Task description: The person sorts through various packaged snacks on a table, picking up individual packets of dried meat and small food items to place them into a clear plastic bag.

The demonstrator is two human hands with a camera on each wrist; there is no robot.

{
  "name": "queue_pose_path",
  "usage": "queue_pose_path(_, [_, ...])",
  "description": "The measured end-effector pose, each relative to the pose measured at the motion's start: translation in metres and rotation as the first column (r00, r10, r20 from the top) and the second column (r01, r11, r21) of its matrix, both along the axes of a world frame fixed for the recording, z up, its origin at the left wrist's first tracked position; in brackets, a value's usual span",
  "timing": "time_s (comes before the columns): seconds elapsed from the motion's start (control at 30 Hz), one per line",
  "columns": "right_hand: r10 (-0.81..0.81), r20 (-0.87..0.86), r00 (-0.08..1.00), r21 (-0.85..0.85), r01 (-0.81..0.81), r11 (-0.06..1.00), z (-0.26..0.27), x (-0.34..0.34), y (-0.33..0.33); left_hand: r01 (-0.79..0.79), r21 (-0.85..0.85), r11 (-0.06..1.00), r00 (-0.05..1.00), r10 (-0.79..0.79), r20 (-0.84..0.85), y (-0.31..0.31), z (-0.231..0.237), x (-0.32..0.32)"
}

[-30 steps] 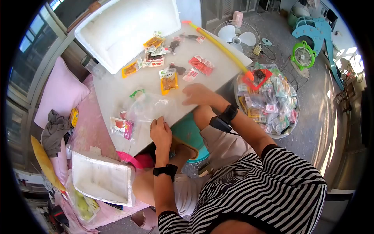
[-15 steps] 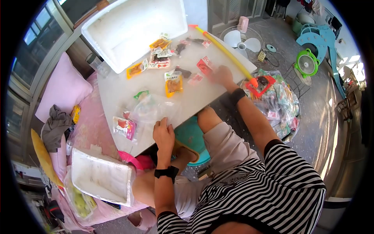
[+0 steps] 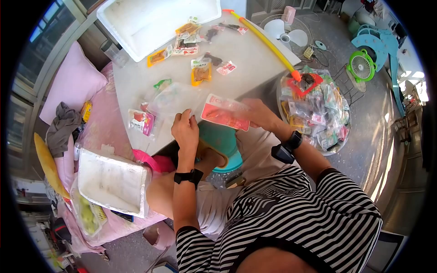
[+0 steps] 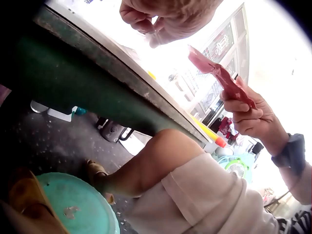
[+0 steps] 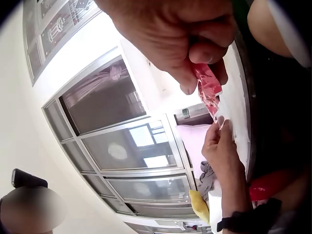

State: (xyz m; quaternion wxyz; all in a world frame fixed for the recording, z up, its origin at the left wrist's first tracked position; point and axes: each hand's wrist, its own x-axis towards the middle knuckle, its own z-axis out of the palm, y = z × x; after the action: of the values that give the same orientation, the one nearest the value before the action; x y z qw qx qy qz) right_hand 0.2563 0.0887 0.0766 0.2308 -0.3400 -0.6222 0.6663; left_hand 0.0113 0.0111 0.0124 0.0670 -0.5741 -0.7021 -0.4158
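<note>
My right hand (image 3: pixel 256 113) grips the right end of a flat red-and-white food packet (image 3: pixel 223 112) and holds it up over the table's front edge. In the right wrist view the red packet (image 5: pixel 208 90) sticks out between thumb and curled fingers. Left of it, my left hand (image 3: pixel 185 130) is at the table edge, thumb and fingertips pinching the rim of a clear plastic bag (image 3: pixel 175 98). That bag lies slack on the tabletop. Beside it is a pink-and-white packet (image 3: pixel 142 122). The left wrist view shows the left hand (image 4: pixel 170 19) close, with the red packet to its right.
Several snack packets, among them a yellow one (image 3: pixel 201 73), lie farther back on the table (image 3: pixel 132 88). A white foam box (image 3: pixel 150 27) stands behind them. A yellow stick (image 3: pixel 266 43) runs along the right edge, near a heaped basin of packets (image 3: pixel 314 113). Another foam box (image 3: pixel 114 182) is lower left.
My right hand reached right across the table, took the red packet lying there and brought it back toward the left hand. The left hand has stayed at the clear bag's rim.
</note>
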Motion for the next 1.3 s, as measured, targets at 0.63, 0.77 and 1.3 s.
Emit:
queue_pose_path(0.63, [-0.196,-0.042,0.980,-0.172,0.186,0.967,0.001,-0.067,-0.015,0.187,0.041,0.982,0.982,-0.185,-0.043,-0.004,0.006,0.017])
queue_pose_path(0.77, [-0.190,-0.241,0.952,-0.224,0.136,0.965,-0.060,-0.082,-0.003,0.138,0.035,0.990,0.990,-0.137,-0.025,-0.003,0.005,0.012])
queue_pose_path(1.3, [-0.206,-0.480,0.853,-0.273,0.078,0.959,-0.077,-0.112,0.003,0.009,0.043,0.999,1.000,-0.008,-0.030,0.001,0.005,0.003])
